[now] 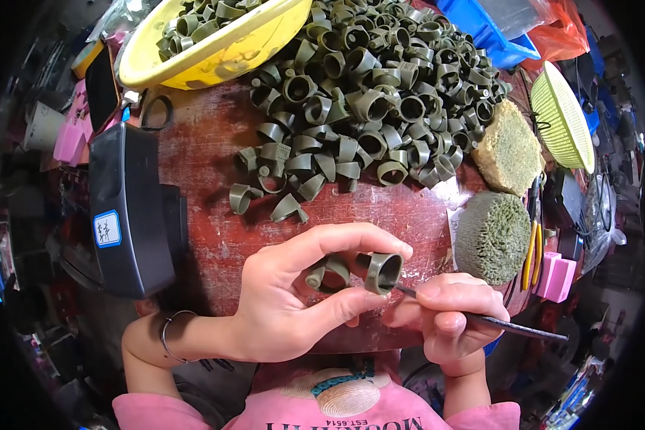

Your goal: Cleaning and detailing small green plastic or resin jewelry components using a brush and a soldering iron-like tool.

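Where the worn red wooden tabletop (211, 179) spreads across the scene, a broad heap of olive-green ring-shaped pieces (371, 106) covers its far middle. A round yellow plastic basin (261, 46), holding similar pieces, stands at the far left. Nearer on the left is a glossy black case (125, 208) with a blue-edged white label.

The left hand (279, 304) is curled at the near middle, its thumb and index finger pinching one ring; the right hand (459, 315), just to its right, is closed around a slim tool. Two rough blocks lie on the right: a tan-and-green block (512, 147) and, nearer, a rounded green block (493, 236).

The slim dark rod-shaped tool (527, 330) has its long axis slanting from near right to far left, tip toward the ring; whether tip and rim touch cannot be told. The pinched olive-green ring (373, 271) sits between the hands, its opening facing right and its bore axis running roughly left to right. A second olive-green ring (341, 269) lies within the left hand's curl, just left of the first.
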{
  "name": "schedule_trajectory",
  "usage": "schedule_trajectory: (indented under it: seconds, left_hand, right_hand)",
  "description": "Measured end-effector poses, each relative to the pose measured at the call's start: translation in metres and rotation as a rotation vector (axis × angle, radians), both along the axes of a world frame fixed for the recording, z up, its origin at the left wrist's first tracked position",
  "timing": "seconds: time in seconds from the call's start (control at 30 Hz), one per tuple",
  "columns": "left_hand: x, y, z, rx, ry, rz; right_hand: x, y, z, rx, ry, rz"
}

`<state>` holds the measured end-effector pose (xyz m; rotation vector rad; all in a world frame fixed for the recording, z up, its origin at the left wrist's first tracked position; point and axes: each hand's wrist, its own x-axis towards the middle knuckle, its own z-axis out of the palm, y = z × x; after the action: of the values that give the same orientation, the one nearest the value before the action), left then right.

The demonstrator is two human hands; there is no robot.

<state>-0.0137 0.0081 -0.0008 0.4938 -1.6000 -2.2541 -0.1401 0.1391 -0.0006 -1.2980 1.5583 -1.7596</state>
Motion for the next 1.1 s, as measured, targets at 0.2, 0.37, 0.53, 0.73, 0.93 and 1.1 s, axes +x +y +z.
schedule_trajectory:
  seconds: [0.2, 0.37, 0.53, 0.73, 0.93, 1.1]
  left_hand:
    - [-0.001, -0.004, 0.003, 0.182, 0.009, -0.049]
    - [-0.001, -0.007, 0.005, 0.275, -0.045, -0.127]
    - [-0.002, -0.007, 0.000, 0.067, 0.008, -0.105]
    - [0.001, -0.010, 0.001, 0.035, 0.023, -0.131]
    - [0.000, -0.009, 0.005, 0.075, -0.078, -0.150]
    - [-0.004, -0.008, -0.002, -0.136, -0.033, -0.156]
  right_hand:
    - [0.004, -0.001, -0.001, -0.016, -0.050, -0.068]
    - [0.009, 0.003, -0.010, -0.073, -0.041, -0.142]
    - [0.007, 0.005, -0.008, -0.119, -0.158, -0.172]
    - [0.001, 0.004, -0.008, -0.066, -0.091, 0.000]
    - [0.005, 0.001, -0.011, -0.098, -0.014, -0.089]
    - [0.000, -0.001, -0.004, -0.097, 0.145, -0.072]
